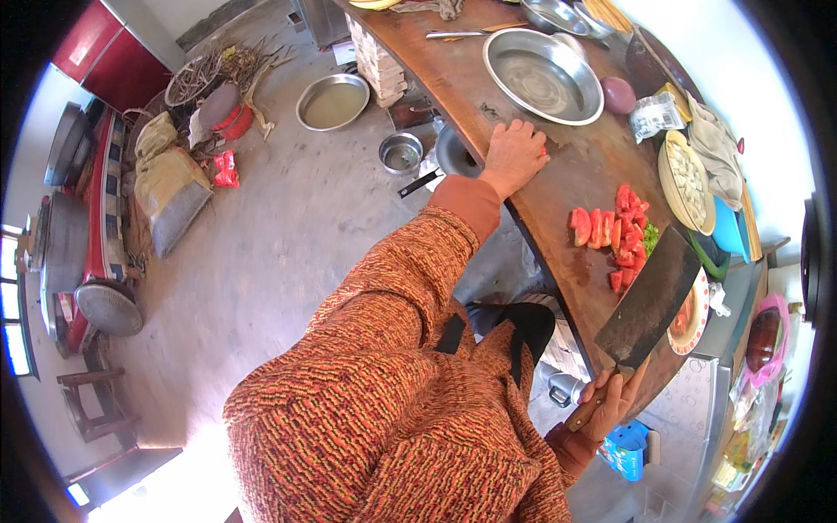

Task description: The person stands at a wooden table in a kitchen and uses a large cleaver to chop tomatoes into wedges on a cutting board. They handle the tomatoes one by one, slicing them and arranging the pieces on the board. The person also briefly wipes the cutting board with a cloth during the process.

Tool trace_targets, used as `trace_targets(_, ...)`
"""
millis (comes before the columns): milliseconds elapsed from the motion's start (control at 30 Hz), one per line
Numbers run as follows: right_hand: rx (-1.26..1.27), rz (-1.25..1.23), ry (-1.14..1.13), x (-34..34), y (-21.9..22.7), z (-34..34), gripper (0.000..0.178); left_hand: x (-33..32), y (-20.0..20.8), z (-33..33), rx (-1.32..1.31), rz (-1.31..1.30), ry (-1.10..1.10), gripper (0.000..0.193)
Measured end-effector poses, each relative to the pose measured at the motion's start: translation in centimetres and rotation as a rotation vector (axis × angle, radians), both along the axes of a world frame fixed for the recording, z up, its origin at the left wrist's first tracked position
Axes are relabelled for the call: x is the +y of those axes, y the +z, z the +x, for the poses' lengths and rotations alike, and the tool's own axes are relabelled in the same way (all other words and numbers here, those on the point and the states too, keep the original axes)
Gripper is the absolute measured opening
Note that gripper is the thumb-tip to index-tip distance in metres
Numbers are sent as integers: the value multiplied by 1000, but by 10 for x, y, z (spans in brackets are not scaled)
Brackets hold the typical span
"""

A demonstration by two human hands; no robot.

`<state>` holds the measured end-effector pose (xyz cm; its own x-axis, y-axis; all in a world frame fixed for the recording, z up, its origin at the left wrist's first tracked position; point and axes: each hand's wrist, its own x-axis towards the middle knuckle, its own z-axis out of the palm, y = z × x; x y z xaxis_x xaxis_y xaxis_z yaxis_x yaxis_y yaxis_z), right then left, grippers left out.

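Note:
My right hand is wrapped round the wooden handle of a cleaver. The broad dark blade slants up and away over the right part of the wooden tabletop. Farther left on that table, my left hand is closed down near the edge. A bit of red tomato shows at its fingertips; the rest is hidden under the hand. Between the two hands lie cut tomato pieces, wedges on the left and smaller chunks on the right. Chopped greens sit beside them, partly behind the blade.
A metal basin of water stands at the table's far side, near a purple-red onion. At the right are a yellowish bowl of white pieces and a patterned plate partly behind the cleaver. Another water basin rests on the floor.

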<state>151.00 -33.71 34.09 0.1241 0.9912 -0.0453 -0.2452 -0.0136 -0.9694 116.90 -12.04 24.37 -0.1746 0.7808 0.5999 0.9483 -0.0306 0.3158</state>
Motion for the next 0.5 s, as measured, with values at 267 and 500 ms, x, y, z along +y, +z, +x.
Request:
trace_targets(267, 63, -23, 16, 1, 4, -14, 71, 5, -5, -1, -97, 106, 66, 21)
trace_targets(500, 54, -6, 78, 0, 0, -2, 71, -3, -7, -16, -123, 37, 260, 18)
